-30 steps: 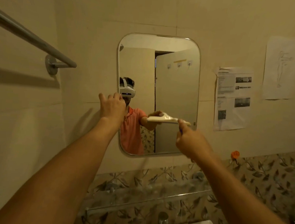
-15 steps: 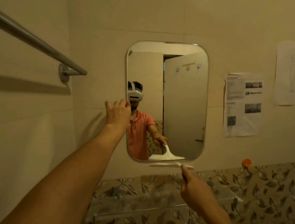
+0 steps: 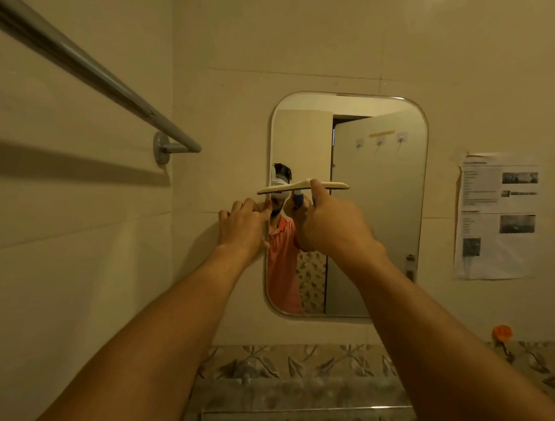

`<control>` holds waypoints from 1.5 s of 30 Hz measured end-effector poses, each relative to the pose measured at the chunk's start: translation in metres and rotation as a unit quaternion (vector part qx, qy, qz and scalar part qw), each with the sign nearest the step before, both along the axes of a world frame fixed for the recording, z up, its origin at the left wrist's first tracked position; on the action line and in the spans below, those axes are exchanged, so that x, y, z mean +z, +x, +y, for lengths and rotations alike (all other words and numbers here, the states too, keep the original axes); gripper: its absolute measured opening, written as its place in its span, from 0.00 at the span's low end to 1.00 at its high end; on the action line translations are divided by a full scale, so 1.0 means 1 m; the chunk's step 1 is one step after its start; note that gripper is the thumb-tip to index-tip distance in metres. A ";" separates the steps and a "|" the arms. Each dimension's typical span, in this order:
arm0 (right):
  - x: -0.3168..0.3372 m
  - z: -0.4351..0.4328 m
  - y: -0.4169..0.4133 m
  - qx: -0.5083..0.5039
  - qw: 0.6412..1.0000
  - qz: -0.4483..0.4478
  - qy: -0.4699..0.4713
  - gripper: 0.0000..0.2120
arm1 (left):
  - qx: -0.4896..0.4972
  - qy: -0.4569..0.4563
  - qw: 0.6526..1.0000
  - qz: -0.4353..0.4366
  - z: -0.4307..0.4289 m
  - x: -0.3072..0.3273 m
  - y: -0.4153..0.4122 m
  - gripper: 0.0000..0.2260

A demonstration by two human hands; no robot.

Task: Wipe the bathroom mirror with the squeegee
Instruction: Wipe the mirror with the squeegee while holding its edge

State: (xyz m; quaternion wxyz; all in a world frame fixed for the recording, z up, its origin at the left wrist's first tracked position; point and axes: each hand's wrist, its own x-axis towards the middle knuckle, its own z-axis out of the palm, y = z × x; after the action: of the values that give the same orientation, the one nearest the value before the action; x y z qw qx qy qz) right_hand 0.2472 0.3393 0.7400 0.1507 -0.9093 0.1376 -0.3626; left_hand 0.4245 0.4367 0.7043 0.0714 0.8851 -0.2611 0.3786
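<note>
While the fingers (image 3: 315, 193) of the right hand (image 3: 334, 229) are curling around the handle of the squeegee (image 3: 304, 186), they are gripping it firmly from below. The pale blade is lying almost level, with its left end a little lower. It is crossing the left half of the bathroom mirror (image 3: 374, 224) at about the middle of its height, and its left end is reaching just past the mirror's left edge. Whether the blade is touching the glass, I cannot tell. A blue part of the handle is showing just under the blade.

The left hand (image 3: 241, 229) is resting on the wall and on the mirror's left edge, with relaxed, nearly straight fingers that are holding nothing.

A metal towel rail (image 3: 82, 62) is running along the left wall. A printed sheet (image 3: 498, 217) is hanging on the wall to the right of the mirror. Below the mirror, leaf-patterned tiles (image 3: 290, 364) are showing above a glass shelf (image 3: 303, 408).
</note>
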 end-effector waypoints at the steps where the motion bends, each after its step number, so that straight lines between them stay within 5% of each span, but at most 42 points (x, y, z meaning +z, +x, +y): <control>1: -0.002 0.001 0.005 -0.007 1.000 0.002 0.000 0.24 | -0.007 -0.004 1.000 0.005 0.001 0.002 0.001 0.35; 13: -0.044 0.009 0.001 -0.047 0.999 0.010 -0.001 0.33 | -0.111 -0.056 0.984 0.129 0.022 0.027 0.008 0.23; 20: -0.048 0.012 0.001 -0.040 0.999 0.005 0.014 0.33 | -0.150 -0.204 0.967 0.004 0.025 0.047 0.001 0.11; 24: -0.063 0.013 -0.008 -0.047 0.998 0.038 0.025 0.34 | -0.125 -0.097 0.987 -0.003 0.018 0.058 -0.004 0.26; 30: -0.109 0.014 -0.013 -0.054 0.994 0.076 0.062 0.37 | -0.022 0.022 0.999 -0.022 0.010 0.048 -0.003 0.29; 45: -0.185 0.017 -0.013 -0.077 0.983 0.139 0.087 0.36 | 0.046 0.059 0.997 0.011 -0.005 0.045 -0.020 0.35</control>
State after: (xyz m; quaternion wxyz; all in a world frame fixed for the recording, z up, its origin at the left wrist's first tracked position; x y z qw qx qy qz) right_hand 0.2345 0.3561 0.5548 0.1805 -0.9207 0.2582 -0.2302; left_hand 0.4045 0.4313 0.7489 0.0043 0.9030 -0.2411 0.3556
